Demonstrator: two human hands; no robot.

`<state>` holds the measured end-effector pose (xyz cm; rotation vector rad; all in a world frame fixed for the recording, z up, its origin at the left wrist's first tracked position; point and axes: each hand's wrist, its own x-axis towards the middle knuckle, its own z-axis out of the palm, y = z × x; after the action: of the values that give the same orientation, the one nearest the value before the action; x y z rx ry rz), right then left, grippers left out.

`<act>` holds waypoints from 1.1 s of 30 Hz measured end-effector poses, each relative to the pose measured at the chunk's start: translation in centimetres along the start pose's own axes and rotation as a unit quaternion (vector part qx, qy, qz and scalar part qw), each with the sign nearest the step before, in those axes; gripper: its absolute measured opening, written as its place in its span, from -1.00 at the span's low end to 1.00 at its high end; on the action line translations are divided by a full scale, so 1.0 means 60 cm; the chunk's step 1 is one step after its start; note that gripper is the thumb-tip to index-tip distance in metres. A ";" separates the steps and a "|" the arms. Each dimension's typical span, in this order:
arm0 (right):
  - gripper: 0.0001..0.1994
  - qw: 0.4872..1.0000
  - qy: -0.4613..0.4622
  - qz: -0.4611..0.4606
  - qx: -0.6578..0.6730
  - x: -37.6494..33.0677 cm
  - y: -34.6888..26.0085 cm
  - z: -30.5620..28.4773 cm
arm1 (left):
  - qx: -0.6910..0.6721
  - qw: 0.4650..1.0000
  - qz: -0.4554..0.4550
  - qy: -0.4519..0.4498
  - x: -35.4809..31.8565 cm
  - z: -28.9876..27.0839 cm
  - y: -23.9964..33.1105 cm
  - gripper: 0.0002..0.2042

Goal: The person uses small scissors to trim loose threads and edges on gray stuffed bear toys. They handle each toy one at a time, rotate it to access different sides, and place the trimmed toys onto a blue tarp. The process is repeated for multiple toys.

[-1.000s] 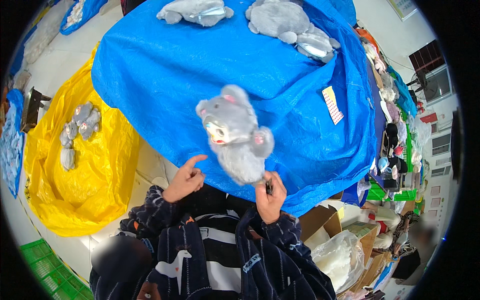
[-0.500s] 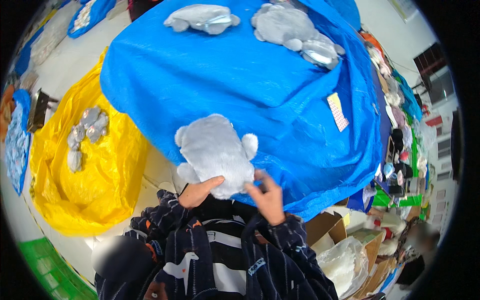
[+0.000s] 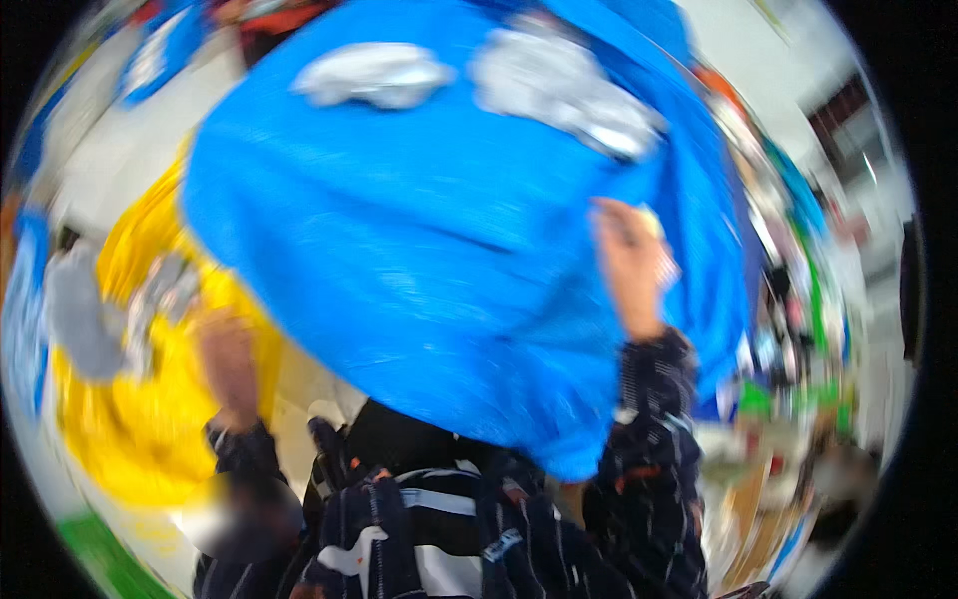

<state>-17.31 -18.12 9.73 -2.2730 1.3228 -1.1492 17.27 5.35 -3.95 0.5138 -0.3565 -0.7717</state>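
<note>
A grey plush toy piece is over the left part of the yellow sheet, smeared by motion and apart from my hands. My left hand is stretched out over the yellow sheet, to the right of that piece, with nothing visible in it. Several small grey plush pieces lie between them, blurred. On the right, my right hand reaches over the blue sheet. It overlaps a small yellow and dotted card; blur hides whether the fingers grip it.
At the far side of the blue sheet lie a grey plush piece and a cluster of grey plush pieces. Cardboard boxes stand at the lower right. A person is near the right edge.
The grey plush piece has left my hands and moved from the middle to the far left. My left hand has swung left over the yellow sheet; my right hand has moved forward and right to the card.
</note>
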 end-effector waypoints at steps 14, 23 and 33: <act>-0.55 0.869 -0.062 -0.118 -0.477 0.228 0.265 -0.001 | 0.203 0.934 -0.294 -0.026 -0.082 0.014 -0.154 -0.81; -0.44 0.859 -0.065 -0.079 -0.502 0.236 0.244 0.025 | 0.170 0.933 -0.315 -0.038 -0.076 0.004 -0.175 -0.81; -0.66 0.916 0.011 -0.070 -0.395 0.255 0.223 -0.047 | 0.164 0.935 -0.309 -0.059 -0.087 0.006 -0.167 -0.81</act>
<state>-23.46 -37.60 11.53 -2.9366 1.9161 -0.7364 7.95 3.01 -9.87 0.9197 -0.4441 -1.3690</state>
